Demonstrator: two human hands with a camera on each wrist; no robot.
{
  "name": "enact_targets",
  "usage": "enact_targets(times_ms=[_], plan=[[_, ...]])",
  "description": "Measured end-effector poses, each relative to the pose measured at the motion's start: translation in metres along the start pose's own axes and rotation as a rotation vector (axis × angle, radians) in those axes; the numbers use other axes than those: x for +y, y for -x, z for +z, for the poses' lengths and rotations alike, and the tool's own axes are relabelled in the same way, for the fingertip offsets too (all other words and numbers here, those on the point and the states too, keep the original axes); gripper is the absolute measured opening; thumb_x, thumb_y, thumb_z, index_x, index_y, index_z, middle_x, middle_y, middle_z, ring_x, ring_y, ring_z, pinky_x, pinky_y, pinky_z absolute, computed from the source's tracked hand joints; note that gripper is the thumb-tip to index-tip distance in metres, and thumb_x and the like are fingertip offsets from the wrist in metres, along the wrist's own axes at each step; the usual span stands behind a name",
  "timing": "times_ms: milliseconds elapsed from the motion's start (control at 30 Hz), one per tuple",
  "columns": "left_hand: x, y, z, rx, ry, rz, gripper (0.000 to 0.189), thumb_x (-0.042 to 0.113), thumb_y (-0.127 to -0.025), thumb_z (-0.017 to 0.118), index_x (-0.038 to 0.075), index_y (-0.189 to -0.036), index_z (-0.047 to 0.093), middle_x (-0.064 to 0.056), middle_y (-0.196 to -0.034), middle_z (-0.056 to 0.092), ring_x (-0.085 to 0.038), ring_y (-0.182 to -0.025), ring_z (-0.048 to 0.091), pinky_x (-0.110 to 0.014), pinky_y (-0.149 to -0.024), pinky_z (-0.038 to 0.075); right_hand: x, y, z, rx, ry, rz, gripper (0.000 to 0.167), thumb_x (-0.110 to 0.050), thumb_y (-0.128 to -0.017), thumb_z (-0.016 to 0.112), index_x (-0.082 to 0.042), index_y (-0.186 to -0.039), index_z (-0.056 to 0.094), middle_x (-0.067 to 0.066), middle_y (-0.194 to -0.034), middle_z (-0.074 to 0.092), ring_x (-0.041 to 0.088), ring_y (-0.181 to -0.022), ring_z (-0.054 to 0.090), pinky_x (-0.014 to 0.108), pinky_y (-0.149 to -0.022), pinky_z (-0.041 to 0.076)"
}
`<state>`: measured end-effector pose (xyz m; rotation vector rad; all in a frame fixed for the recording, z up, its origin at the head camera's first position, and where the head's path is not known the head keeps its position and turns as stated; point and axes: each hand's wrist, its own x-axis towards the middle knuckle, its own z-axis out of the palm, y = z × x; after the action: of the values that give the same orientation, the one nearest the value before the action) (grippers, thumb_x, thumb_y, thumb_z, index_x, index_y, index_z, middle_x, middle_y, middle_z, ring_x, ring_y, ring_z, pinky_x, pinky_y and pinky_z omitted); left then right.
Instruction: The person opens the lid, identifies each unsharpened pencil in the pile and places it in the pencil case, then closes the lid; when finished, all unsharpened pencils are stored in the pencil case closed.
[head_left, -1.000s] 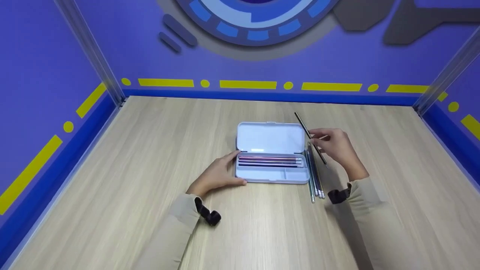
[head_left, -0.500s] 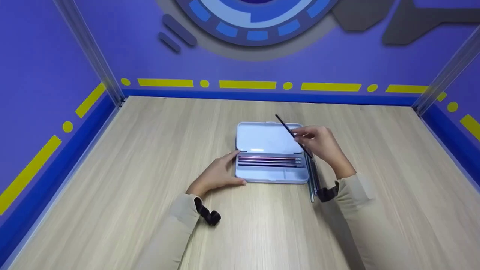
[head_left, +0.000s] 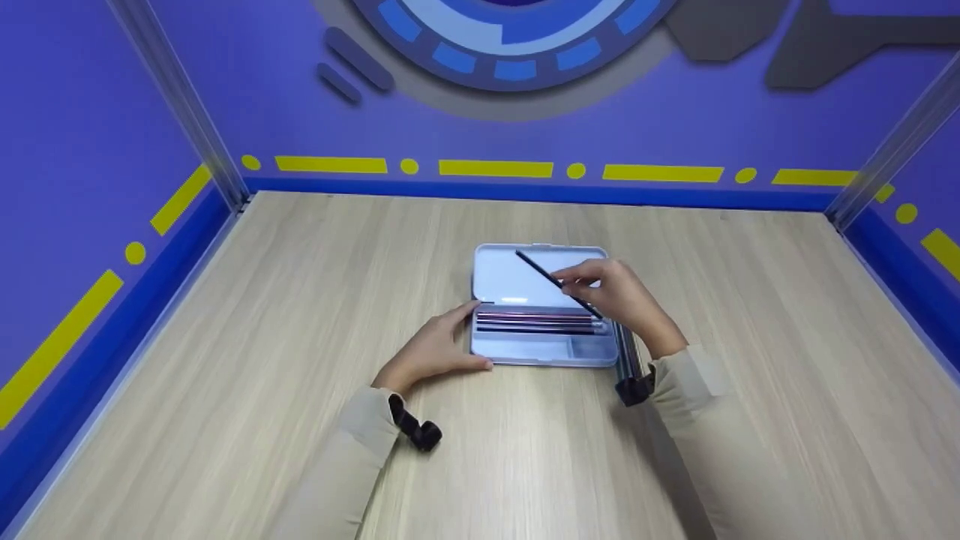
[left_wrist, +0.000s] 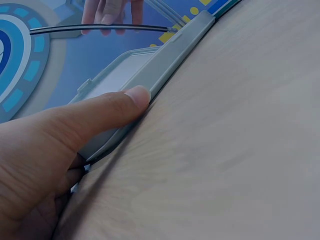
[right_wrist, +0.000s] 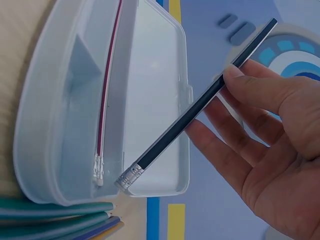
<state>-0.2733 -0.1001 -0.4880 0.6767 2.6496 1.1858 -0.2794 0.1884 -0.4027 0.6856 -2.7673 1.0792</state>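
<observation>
An open white pencil case lies on the table with its lid folded back. My left hand holds its left end, thumb against the near side wall. Above the lid and the back compartment, my right hand pinches a dark pencil between thumb and fingertips. The pencil slants, its eraser end with the silver ferrule toward the case's right end. Several pencils lie side by side in the back compartment, erasers to the right. The divided front compartment holds nothing visible.
More pencils, green, blue and yellowish, lie along the right end of the case, partly hidden under the right wrist in the head view. Blue-purple panels enclose the wooden table at the back and sides.
My right hand has carried the dark pencil leftward from beside the case to over its lid and back compartment. My left hand and the case have stayed in place.
</observation>
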Motion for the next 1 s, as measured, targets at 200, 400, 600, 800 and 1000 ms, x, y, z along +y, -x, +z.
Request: enact_targets(times_ms=[200,400,600,800,1000], plan=[[-0.001,0.000,0.001,-0.003,0.005,-0.014,0.105,0.044,-0.064,0.086,0.014,-0.150,0.034,-0.010,-0.151,0.040,-0.025,-0.140,0.035,-0.040,-0.117,0.029,0.001,-0.002,0.008,-0.064,0.017,0.007,0.025,0.001,-0.086,0.067,-0.006,-0.109,0.074,0.012,-0.099,0.073,0.024,-0.089,0.068,0.038,-0.076,0.058],[-0.001,-0.001,0.001,-0.006,0.025,-0.015,0.104,0.043,-0.064,0.086,0.016,-0.150,0.035,-0.008,-0.151,0.041,-0.023,-0.140,0.036,-0.040,-0.117,0.030,0.000,-0.004,0.015,-0.119,0.049,0.042,0.025,0.001,-0.086,0.066,-0.008,-0.108,0.075,0.009,-0.097,0.074,0.022,-0.090,0.068,0.039,-0.080,0.058],[-0.001,-0.001,0.001,-0.002,0.024,-0.005,0.105,0.044,-0.064,0.087,0.015,-0.150,0.034,-0.009,-0.151,0.041,-0.024,-0.140,0.036,-0.040,-0.117,0.029,-0.001,-0.005,0.020,-0.144,0.095,0.090,0.025,-0.001,-0.087,0.065,-0.010,-0.108,0.075,0.008,-0.100,0.074,0.022,-0.093,0.067,0.041,-0.085,0.057],[-0.001,-0.002,0.001,-0.001,0.011,-0.013,0.105,0.043,-0.064,0.087,0.015,-0.150,0.034,-0.010,-0.150,0.041,-0.025,-0.140,0.036,-0.040,-0.117,0.028,-0.003,-0.006,0.021,-0.174,0.108,0.124,0.026,0.000,-0.088,0.064,-0.008,-0.111,0.073,0.010,-0.104,0.073,0.023,-0.096,0.066,0.040,-0.088,0.056],[-0.001,-0.001,0.000,-0.002,0.002,-0.012,0.104,0.043,-0.065,0.086,0.014,-0.150,0.034,-0.011,-0.150,0.041,-0.025,-0.140,0.036,-0.039,-0.118,0.028,-0.002,-0.005,0.020,-0.186,0.096,0.172,0.027,-0.002,-0.089,0.064,-0.008,-0.114,0.072,0.010,-0.107,0.072,0.024,-0.097,0.065,0.040,-0.088,0.056]])
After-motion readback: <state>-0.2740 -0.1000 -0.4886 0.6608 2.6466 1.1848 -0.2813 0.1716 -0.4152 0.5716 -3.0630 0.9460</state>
